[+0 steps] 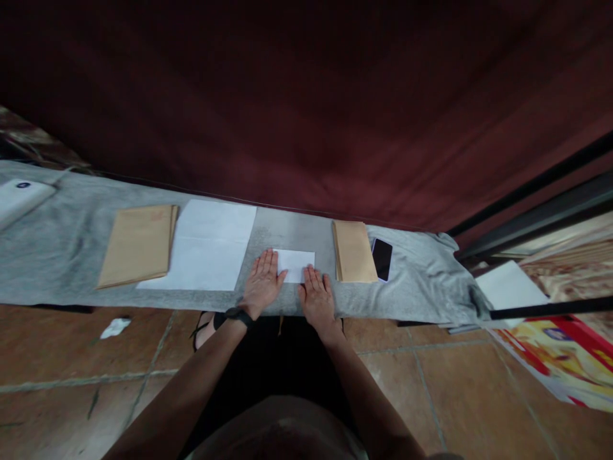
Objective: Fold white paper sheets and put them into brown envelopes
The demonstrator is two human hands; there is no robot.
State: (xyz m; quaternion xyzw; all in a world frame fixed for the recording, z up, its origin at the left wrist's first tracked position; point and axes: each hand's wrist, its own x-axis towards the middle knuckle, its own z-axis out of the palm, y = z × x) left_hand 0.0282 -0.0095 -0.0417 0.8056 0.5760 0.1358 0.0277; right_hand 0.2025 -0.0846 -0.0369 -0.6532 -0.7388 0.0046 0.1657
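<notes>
A small white rectangle of paper (295, 262), seemingly folded, lies flat on the grey cloth in front of me. My left hand (262, 281) rests palm down over its left end, fingers stretched out. Flat on its lower right corner lies my right hand (317, 297), fingers extended and slightly apart. To the left are large white sheets of paper (211, 246), partly under a stack of brown envelopes (138, 246). Another stack of smaller brown envelopes (357, 252) sits right of my right hand.
A phone (382, 259) lies beside the right envelopes. The grey cloth (416, 275) covers a narrow bench against a dark red curtain (306, 115). A white device (22, 198) stands at the far left. Black bars (541, 198) and a colourful box (565, 358) are at right.
</notes>
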